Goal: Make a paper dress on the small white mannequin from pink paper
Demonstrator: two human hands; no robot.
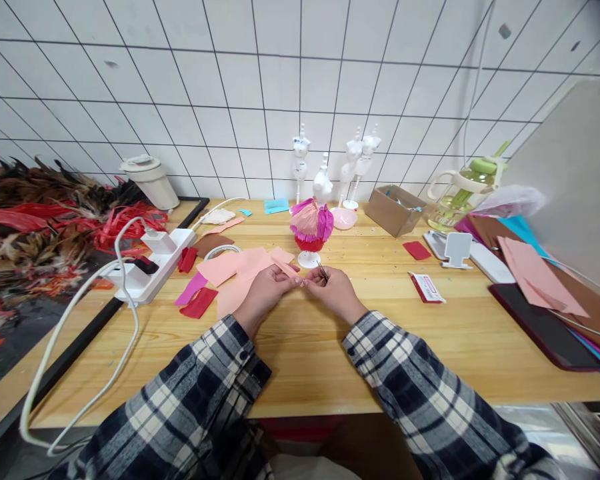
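Through the head camera, I have both hands together over the light wooden tabletop (300,373), just in front of a small white mannequin (323,181) in a ruffled peach, magenta and red skirt (312,223) that stands upright on a round white base (309,260). My left hand (270,290) has its fingers curled in, tips nearly together; a narrow peach paper strip (283,261) lies along them, though I cannot tell whether they grip it. My right hand (333,290) is closed around dark, slim tweezers (322,272), points upward (too small from here for me to see how far they part). Its thumb and forefinger meet just beside the left fingertips. Peach paper sheets (243,270) spread beside and behind the left hand, near a crimson paper piece (199,303) and a magenta paper piece (191,288).
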